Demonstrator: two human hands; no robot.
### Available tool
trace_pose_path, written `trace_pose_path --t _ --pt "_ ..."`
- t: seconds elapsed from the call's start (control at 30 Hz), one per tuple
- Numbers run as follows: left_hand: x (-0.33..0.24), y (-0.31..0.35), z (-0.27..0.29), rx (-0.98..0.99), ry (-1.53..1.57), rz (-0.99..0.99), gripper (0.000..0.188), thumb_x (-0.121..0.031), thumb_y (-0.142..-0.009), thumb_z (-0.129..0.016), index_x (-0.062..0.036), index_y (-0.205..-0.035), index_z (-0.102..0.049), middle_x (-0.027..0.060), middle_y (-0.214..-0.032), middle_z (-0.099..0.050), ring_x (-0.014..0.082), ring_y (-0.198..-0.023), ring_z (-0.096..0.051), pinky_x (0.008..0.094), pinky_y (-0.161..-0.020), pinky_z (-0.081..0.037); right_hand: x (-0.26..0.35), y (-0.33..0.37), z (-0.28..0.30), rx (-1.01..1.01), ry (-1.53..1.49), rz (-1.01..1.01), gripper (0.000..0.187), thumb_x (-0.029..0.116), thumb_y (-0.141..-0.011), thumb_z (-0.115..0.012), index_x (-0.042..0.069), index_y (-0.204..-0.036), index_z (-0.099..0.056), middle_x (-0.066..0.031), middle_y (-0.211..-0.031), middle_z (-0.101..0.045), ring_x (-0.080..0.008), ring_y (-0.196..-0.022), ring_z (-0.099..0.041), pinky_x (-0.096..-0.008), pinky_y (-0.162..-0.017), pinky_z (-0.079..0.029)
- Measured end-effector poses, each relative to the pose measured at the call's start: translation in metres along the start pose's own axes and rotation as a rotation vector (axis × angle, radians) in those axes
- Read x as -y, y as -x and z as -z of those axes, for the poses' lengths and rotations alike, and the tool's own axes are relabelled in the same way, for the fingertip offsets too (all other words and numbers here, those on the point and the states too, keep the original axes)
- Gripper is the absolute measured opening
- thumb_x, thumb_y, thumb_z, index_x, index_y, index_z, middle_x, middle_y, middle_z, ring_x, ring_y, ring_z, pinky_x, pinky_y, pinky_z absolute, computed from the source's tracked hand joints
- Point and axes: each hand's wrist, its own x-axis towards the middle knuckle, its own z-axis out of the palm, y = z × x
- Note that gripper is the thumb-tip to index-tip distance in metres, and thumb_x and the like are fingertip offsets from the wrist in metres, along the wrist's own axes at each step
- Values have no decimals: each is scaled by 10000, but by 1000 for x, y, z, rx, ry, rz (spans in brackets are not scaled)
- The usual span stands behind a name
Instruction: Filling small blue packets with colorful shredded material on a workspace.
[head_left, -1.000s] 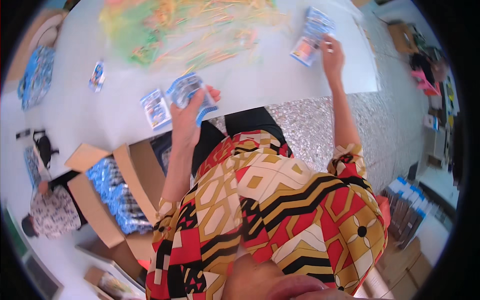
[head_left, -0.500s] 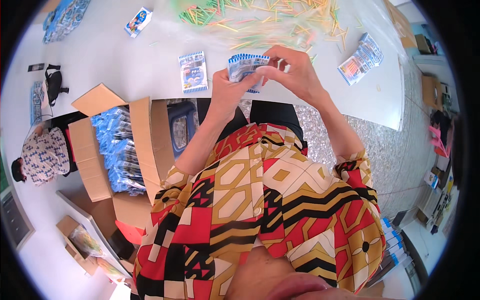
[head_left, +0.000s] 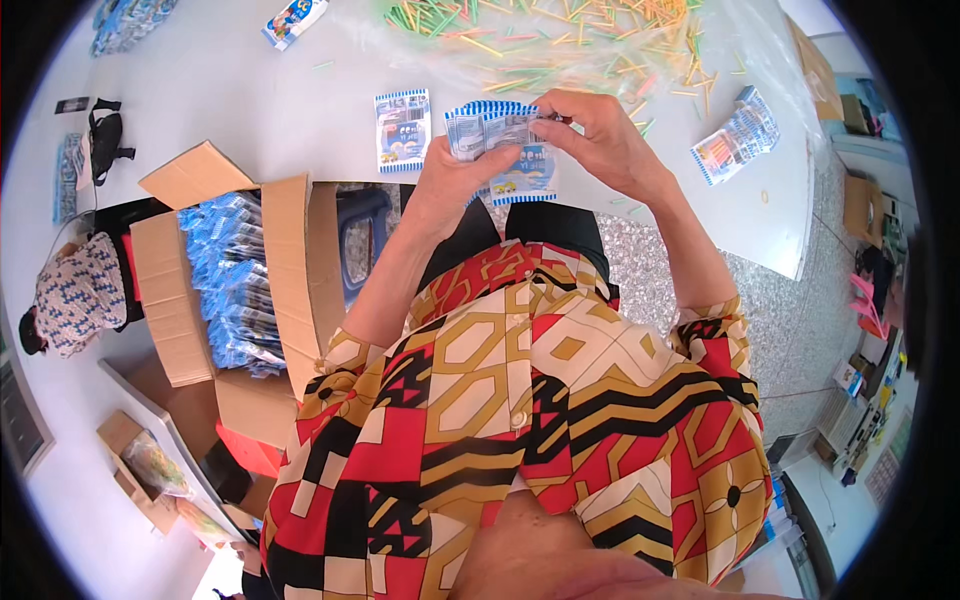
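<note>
Over the near edge of the white table, my left hand is closed round a small sheaf of blue-and-white plastic packets, its thumb laid across their front. My right hand pinches the upper right edge of the packets with thumb and fingertips. One packet in the sheaf hangs lower than the others, its printed face showing. A single flat packet lies on the table just left of my left hand. Farther right, a fanned bunch of packets rests on the tabletop.
Thin green, yellow and orange sticks lie heaped on clear plastic sheeting at the far side. Another packet is at the far left. Left of my legs stands an open cardboard box filled with packets. Another person is at the left.
The sheaf has spread, and one packet now shows lower beneath my right fingers. Both hands stay on the packets. The whole view has shifted slightly.
</note>
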Motion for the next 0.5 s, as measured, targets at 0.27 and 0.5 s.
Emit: trace_pose_path --t 0.27,0.5 --pt "2 -2 -5 -98 -43 -73 272 -39 -752 -687 9 -1009 -614 74 -915 -649 123 -794 -616 265 -735 -505 2 -1 4 -26 -79 -23 160 144 -848 -576 -1 -914 -589 -47 -788 -563 -111 -684 -476 -250 -626 -403" --pt "4 -2 -14 -63 -24 -67 288 -27 -724 -709 -6 -994 -611 53 -910 -641 111 -808 -605 264 -747 -495 -3 2 8 58 -56 -112 168 156 -840 -589 -6 -882 -605 -60 -740 -561 -128 -674 -474 -266 -620 -405"
